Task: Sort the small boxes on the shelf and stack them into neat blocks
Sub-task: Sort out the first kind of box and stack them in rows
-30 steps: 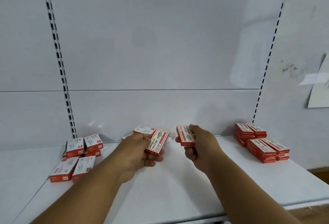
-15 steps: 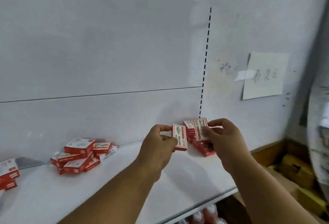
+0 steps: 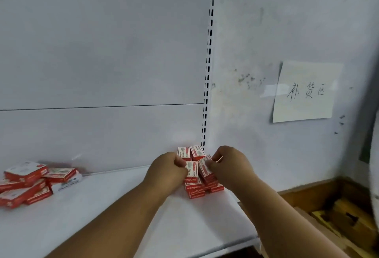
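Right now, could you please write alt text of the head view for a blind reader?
Two bare hands each set a small red-and-white cardboard box, left hand and right hand, onto a neat red stack at the right end of a white metal shelf. A loose pile of boxes lies left; a handwritten paper note hangs on the wall.

Both forearms are reaching forward; the left hand (image 3: 167, 168) and right hand (image 3: 229, 162) are each pinching something, fingers curled.
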### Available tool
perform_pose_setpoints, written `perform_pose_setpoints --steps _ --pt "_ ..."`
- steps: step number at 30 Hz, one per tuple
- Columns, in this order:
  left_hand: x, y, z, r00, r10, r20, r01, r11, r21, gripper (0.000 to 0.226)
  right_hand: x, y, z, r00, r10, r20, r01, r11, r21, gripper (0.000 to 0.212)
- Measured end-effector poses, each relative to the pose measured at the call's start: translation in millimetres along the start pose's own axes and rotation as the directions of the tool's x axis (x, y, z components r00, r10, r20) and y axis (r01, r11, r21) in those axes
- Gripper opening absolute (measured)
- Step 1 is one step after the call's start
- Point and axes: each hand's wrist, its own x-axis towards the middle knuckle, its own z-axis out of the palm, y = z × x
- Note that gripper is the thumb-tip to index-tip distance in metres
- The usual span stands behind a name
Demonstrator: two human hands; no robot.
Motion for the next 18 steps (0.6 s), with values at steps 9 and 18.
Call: perform_pose_setpoints --steps 9,18 --pt "-3.7 3.4 3.4 0.988 0.092 -0.125 -0.070 0.982 0.175 0.008 7.3 -4.4 -1.9 0.985 -0.168 -0.035 0.160 0.973 -0.165 0.017" --pt "-15.9 -13.8 -32.1 0.957 0.228 -0.181 -0.171 0.943 0.284 0.007 0.7 -51.7 7.5 0.932 -0.351 -0.095 0.346 0.936 -0.062 0.010"
